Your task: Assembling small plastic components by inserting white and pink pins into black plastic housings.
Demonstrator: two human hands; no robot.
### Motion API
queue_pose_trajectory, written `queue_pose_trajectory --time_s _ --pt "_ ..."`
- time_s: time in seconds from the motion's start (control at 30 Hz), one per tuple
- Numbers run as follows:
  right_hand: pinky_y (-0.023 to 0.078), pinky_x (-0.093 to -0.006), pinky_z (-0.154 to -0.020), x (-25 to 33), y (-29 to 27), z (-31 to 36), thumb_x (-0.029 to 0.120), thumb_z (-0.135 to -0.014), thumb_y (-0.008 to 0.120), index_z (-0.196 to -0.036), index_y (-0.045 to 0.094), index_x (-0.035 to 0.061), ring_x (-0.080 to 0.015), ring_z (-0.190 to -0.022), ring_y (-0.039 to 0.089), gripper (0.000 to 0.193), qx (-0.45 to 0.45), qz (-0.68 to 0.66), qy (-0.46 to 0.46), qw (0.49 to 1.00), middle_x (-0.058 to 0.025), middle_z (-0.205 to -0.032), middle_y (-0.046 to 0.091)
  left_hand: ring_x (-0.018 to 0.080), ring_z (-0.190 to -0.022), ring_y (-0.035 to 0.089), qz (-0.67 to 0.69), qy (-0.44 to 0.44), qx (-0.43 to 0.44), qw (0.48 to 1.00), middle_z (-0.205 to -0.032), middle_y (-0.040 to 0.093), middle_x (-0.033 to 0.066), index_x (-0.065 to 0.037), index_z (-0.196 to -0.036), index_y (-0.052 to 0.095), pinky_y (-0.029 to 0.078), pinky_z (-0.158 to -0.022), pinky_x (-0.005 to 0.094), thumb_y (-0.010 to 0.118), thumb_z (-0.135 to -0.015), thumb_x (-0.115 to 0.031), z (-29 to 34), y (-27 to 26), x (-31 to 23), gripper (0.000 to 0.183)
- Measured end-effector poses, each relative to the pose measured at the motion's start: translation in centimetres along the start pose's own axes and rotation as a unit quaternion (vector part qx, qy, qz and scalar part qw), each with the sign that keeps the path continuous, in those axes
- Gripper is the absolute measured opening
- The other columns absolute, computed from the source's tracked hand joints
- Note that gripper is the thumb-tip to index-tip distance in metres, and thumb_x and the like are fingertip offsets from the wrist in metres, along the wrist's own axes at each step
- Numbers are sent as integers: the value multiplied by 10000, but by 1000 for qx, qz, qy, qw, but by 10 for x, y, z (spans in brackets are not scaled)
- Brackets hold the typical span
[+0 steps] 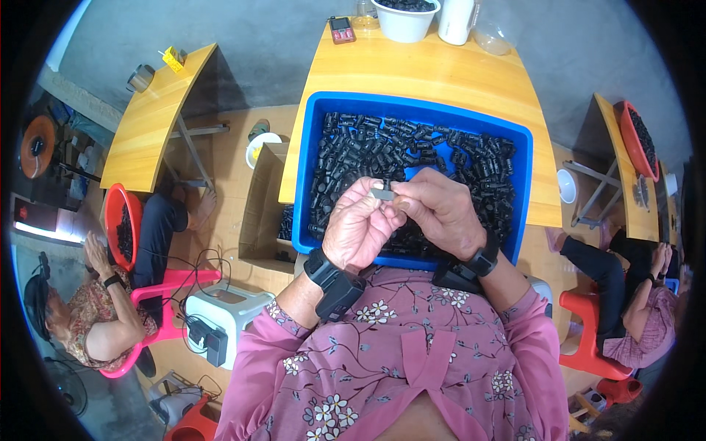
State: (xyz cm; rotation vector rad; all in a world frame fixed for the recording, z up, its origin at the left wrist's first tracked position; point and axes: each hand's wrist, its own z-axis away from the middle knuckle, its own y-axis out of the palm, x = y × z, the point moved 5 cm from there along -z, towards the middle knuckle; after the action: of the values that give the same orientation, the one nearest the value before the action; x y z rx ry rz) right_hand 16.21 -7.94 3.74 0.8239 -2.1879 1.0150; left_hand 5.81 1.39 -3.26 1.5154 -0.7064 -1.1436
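Note:
Over the near part of a blue plastic bin (523, 176), both my hands meet at a small grey, flat-faced piece (382, 194). My left hand (357, 226) pinches it between thumb and fingers, palm turned partly up. My right hand (446, 213) grips its right end with thumb and forefinger. Something dark shows just above the piece, but I cannot tell whether it is joined to it or lies in the bin. Many small black cylindrical plastic parts (360, 151) fill the bin, with some blue bottom showing between them.
The bin rests on a yellow wooden table (419, 66). At its far end stand a white tub (404, 26) of black parts, a white container (456, 22) and a phone (341, 30). Left of the table is a cardboard box (257, 213). Two people sit working at either side.

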Motion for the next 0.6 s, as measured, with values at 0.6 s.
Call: queue_pose_trajectory --time_s 0.6 --pt "489 -301 -634 -5 1 3 95 -916 664 -1096 705 46 -210 -715 612 191 14 5 21 1000 -95 -822 622 215 -876 621 -27 7 -10 1000 -998 651 123 -30 -1030 581 538 -822 344 644 -919 -55 0 -2 -1 130"
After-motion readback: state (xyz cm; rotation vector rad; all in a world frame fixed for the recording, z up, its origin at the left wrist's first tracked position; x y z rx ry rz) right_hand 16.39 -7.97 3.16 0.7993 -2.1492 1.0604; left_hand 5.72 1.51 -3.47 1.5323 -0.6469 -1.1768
